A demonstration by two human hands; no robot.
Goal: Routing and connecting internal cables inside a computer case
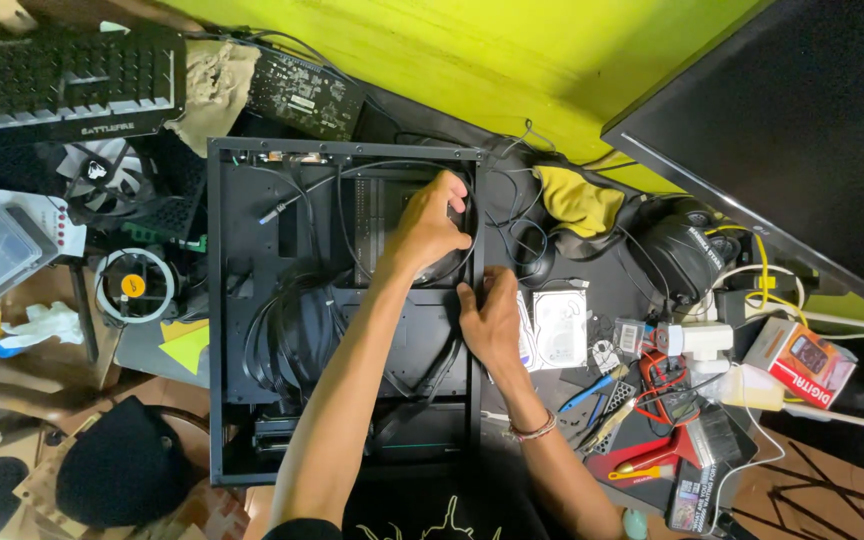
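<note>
A black computer case lies open on its side on the desk. Inside it my left hand presses on a round black fan near the case's upper right corner, fingers curled over the fan's edge. My right hand grips the right wall of the case just below, fingers hooked over its rim. A thick bundle of black cables lies coiled in the case's middle left. Thin black wires loop around the fan.
A keyboard and a graphics card sit at the back left. Loose fans lie left of the case. A hard drive, screwdrivers, a multimeter, a yellow cloth and a monitor crowd the right.
</note>
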